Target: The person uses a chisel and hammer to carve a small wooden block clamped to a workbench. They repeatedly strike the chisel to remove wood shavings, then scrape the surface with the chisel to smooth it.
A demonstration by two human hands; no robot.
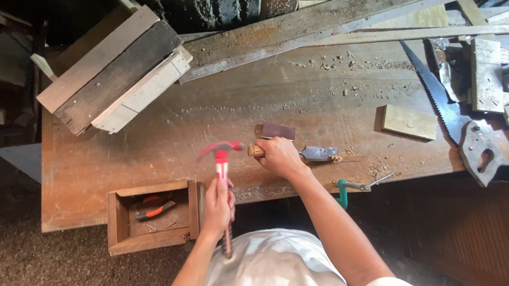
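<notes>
My left hand (218, 206) grips the handle of a red-headed hammer (220, 149). The hammer's head is blurred with motion and sits just left of a chisel's wooden handle end. My right hand (278, 157) is closed around that chisel (319, 153), which lies along the wooden workbench (167, 142) with its metal blade pointing right. Chips of wood lie at the blade's tip. A small dark wooden block (277, 130) rests just beyond my right hand.
A small open wooden box (118, 220) holding orange-handled pliers (153, 209) sits at the bench's near edge. Stacked planks (114, 69) lie far left, a long plank (306, 27) runs along the back, and a handsaw (447, 101) and pale block (409, 122) lie right. A teal clamp (344, 191) hangs below the edge.
</notes>
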